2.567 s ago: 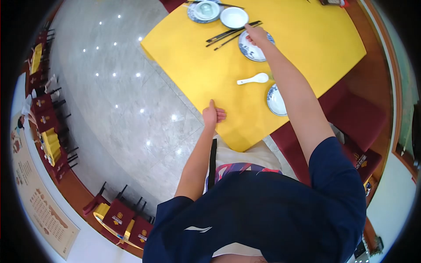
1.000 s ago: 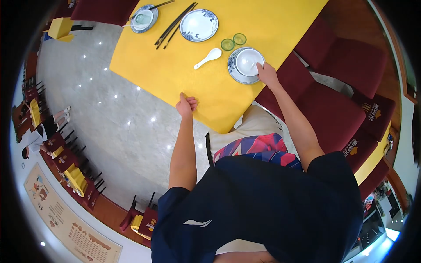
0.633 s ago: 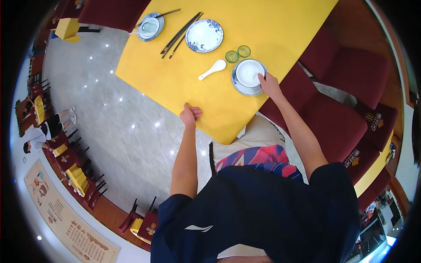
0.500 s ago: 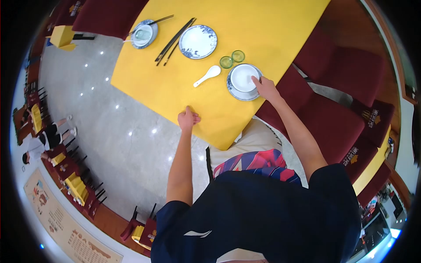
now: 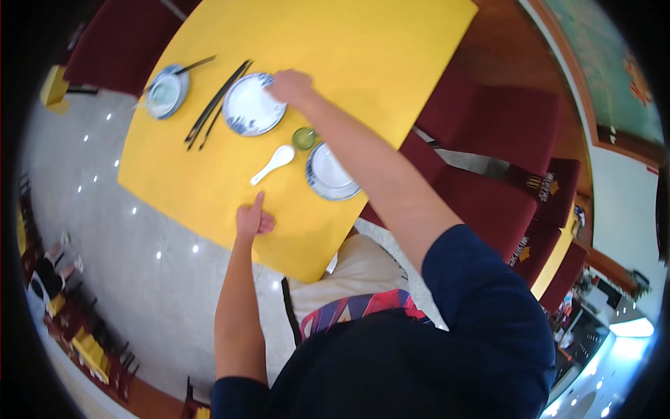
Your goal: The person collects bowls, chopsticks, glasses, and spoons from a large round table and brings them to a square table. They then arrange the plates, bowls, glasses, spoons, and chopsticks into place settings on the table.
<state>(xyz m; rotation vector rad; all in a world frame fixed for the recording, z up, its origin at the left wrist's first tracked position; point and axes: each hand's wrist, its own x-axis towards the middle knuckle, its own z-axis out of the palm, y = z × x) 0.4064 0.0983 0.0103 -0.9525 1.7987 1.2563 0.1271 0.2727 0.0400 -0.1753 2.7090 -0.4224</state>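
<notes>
My right hand (image 5: 289, 87) is at the right rim of a white plate with blue patterns (image 5: 251, 108); its fingers are blurred, so a grip on the rim cannot be made out. Below my right forearm, a white bowl (image 5: 328, 166) sits on a patterned plate (image 5: 335, 193), both partly covered. A green glass (image 5: 304, 138) stands beside the forearm. My left hand (image 5: 255, 218) hovers over or rests on the near table edge, thumb extended and fingers apart, holding nothing. Closest to it lies a white spoon (image 5: 274, 164).
Black chopsticks (image 5: 218, 103) lie left of the patterned plate on the yellow table (image 5: 363, 42). Further left is another place setting (image 5: 167, 91) with stacked dishes and chopsticks. Dark red chairs (image 5: 474, 199) line the right side. A person (image 5: 49, 276) is at the far left.
My right hand has left the bowl's rim and reached forward and left to the patterned plate. The view has shifted. The second green glass is now hidden. My left hand stays by the table edge.
</notes>
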